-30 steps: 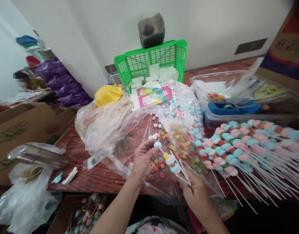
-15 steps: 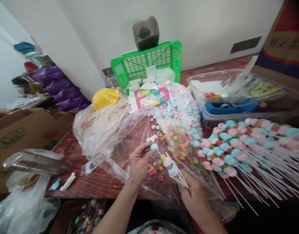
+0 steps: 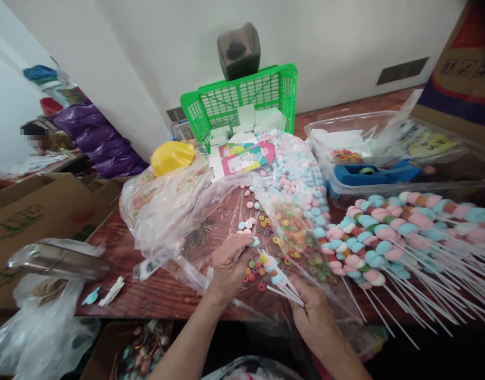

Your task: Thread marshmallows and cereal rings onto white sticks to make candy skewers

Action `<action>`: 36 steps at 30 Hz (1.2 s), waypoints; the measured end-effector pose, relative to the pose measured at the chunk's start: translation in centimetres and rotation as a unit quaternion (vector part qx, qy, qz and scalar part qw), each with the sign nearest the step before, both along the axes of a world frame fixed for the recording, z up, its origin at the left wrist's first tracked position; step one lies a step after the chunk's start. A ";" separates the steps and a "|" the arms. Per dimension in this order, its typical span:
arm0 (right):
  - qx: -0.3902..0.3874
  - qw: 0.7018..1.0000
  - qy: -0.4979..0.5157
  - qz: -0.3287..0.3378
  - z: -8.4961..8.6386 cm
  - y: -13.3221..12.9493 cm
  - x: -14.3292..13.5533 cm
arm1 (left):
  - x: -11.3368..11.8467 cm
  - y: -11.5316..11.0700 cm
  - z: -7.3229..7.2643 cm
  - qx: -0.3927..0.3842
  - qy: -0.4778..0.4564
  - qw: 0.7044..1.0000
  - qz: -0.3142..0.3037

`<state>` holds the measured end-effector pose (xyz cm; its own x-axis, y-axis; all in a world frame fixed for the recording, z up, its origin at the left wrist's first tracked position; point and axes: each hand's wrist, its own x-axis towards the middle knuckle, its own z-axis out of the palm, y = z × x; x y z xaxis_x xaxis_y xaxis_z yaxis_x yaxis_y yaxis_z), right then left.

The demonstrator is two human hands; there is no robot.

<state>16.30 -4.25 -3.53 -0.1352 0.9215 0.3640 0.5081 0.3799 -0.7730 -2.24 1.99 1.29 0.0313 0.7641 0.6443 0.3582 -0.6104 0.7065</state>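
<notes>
The left hand (image 3: 229,266) pinches a blue marshmallow (image 3: 256,241). The right hand (image 3: 311,305) grips white sticks (image 3: 282,294), slanting lengthwise forward, tips pointing left.

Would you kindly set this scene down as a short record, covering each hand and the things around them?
left hand: pinches a blue candy
right hand: holds white sticks, at least one threaded with candies
between hands: loose candy rings
right side: piled candy skewers; blue tape dispenser behind
left side: steel flask
back: green basket
</notes>
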 end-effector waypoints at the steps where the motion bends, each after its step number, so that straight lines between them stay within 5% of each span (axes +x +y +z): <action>1: 0.001 1.000 0.000 0.001 0.1 0.0 0.0 | -0.1 0.0 -0.1 0.017 0.026 0.999 -0.006; 11: -0.010 0.997 0.064 0.031 0.5 -0.3 -0.7 | 0.4 -0.8 -0.1 0.024 0.066 0.997 -0.017; 17: 0.024 0.995 0.098 -0.003 0.2 0.0 -0.9 | 0.4 -1.0 0.2 0.102 0.172 0.979 -0.023; 23: 0.057 0.994 0.094 -0.014 0.4 -0.1 -0.7 | 0.3 -0.6 0.3 -0.108 -0.074 0.991 -0.020; 25: 0.048 0.995 0.087 -0.017 0.3 -0.1 -0.6 | 0.4 -0.5 0.4 -0.160 -0.072 0.984 -0.040; 28: 0.018 0.996 0.089 -0.010 0.2 -0.1 -0.6 | 0.9 -0.7 0.1 -0.166 -0.026 0.985 -0.033; 36: 0.030 0.994 0.105 0.001 -0.2 -0.5 -1.2 | 3.5 -2.5 -1.0 -0.153 -0.088 0.984 -0.030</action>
